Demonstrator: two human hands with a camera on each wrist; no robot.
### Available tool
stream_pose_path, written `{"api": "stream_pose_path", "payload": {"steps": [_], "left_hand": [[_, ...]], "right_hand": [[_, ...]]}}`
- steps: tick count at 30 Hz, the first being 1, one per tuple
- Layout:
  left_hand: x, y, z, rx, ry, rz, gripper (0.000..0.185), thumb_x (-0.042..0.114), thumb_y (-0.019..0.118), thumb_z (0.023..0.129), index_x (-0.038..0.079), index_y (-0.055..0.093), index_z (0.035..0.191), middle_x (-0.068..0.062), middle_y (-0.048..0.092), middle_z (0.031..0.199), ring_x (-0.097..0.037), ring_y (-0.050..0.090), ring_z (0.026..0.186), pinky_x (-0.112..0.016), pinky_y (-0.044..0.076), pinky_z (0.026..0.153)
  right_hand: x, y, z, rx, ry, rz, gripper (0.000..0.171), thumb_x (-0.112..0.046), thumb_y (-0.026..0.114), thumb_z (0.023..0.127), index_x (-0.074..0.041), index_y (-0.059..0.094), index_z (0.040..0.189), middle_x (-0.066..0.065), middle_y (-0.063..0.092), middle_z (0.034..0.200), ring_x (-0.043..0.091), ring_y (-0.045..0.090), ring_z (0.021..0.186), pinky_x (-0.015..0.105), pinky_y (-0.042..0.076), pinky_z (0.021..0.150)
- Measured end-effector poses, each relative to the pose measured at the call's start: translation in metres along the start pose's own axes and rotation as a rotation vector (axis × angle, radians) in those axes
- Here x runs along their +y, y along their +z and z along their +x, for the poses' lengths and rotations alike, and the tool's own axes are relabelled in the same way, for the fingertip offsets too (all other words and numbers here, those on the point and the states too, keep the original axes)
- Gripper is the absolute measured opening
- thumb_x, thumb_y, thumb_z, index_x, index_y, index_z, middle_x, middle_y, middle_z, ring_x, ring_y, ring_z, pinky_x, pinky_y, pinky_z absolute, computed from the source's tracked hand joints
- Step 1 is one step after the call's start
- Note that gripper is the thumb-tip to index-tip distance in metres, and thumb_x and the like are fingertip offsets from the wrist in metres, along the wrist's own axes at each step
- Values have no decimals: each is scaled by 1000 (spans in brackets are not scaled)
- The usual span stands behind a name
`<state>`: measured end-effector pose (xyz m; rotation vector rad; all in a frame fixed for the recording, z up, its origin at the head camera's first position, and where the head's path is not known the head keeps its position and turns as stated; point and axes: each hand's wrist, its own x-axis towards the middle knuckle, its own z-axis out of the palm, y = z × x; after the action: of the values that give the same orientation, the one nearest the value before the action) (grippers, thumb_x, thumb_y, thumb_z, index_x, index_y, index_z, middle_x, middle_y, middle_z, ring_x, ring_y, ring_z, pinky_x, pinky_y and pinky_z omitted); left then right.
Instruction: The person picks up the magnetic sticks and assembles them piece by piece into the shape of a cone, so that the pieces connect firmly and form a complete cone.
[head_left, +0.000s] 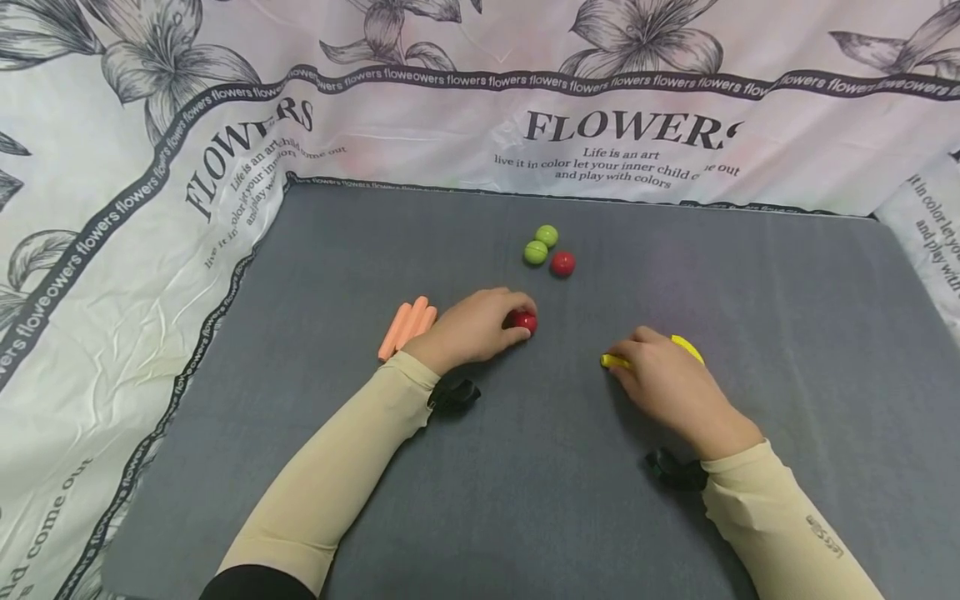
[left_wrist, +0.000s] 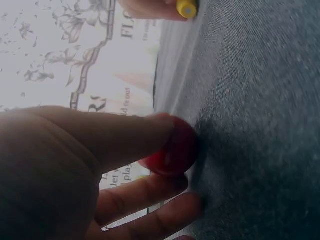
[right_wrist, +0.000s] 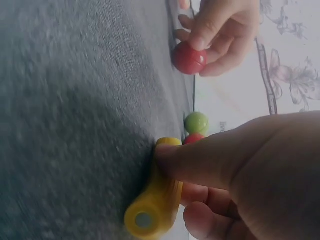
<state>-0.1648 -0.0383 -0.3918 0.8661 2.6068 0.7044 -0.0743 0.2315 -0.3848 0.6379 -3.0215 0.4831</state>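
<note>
Your left hand curls its thumb and fingers round a glossy red ball resting on the grey felt-like table. Your right hand pinches a smooth yellow plastic piece with a hollow tube end, pressed to the cloth. The ball is hard and slick, so a loose grip could let it roll towards the two green balls and the other red ball beyond. Orange sticks lie just beside your left wrist; a careless sweep could scatter them.
</note>
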Motion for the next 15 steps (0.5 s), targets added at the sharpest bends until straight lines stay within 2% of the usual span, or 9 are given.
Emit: {"api": "stream_pose_path", "payload": {"steps": [7, 15], "left_hand": [[8, 4, 0, -99, 85, -11, 27, 29, 72, 102, 21, 69, 128, 4, 68, 115, -12, 61, 104, -31, 51, 94], [23, 15, -5, -134, 162, 54, 28, 30, 71, 103, 22, 67, 129, 7, 67, 114, -9, 60, 101, -29, 50, 92]], "right_hand": [[-5, 5, 1, -21, -13, 37, 19, -3, 81, 88, 2, 77, 106, 12, 67, 96, 29, 67, 84, 48, 58, 80], [-13, 10, 2, -23, -5, 62, 19, -6, 80, 89, 2, 77, 106, 11, 67, 97, 26, 66, 83, 47, 58, 79]]}}
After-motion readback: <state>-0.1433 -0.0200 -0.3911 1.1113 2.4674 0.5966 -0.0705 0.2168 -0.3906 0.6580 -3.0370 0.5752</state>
